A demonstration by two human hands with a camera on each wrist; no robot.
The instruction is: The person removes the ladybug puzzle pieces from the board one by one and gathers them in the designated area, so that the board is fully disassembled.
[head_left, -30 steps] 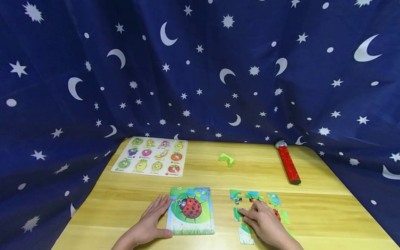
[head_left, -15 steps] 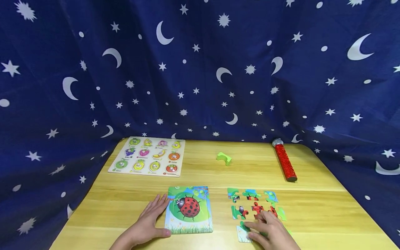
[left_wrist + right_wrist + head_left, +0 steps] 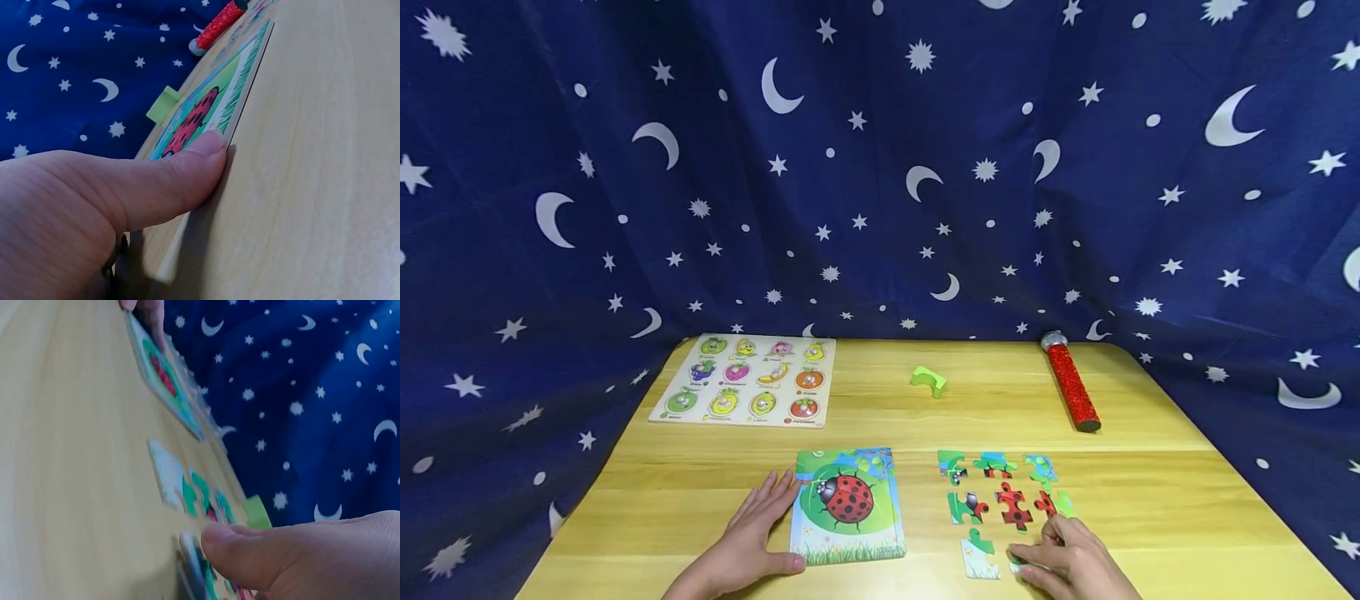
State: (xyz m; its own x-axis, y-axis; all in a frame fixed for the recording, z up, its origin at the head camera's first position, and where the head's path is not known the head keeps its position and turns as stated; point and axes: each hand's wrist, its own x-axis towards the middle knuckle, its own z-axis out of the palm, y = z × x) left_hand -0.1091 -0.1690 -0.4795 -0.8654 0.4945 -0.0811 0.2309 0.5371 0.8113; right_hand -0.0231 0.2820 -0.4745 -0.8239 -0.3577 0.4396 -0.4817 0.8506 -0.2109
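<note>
In the head view, my left hand (image 3: 741, 537) lies at the left side of a square ladybug picture board (image 3: 847, 505). Its fingers are extended; the left wrist view shows the thumb (image 3: 187, 169) touching the board's edge. My right hand (image 3: 1071, 560) is at the near side of a set of loose ladybug jigsaw pieces (image 3: 1015, 507), laid out in spaced rows. Thumb and index finger pinch one jigsaw piece (image 3: 1017, 564), mostly hidden under the hand. The right wrist view shows this piece beside the thumb (image 3: 240, 550), blurred. A pale corner piece (image 3: 980, 560) lies just left of the fingers.
A fruit peg puzzle board (image 3: 745, 381) lies at the back left. A green arch block (image 3: 928, 381) sits at the back middle. A red glittery microphone (image 3: 1072, 385) lies back right. A blue star-and-moon cloth (image 3: 865, 167) hangs behind the wooden table (image 3: 880, 425).
My right hand has moved from the left piece of the middle row towards the near row, uncovering the middle pieces. The left hand stays by the board. The head view has shifted slightly.
</note>
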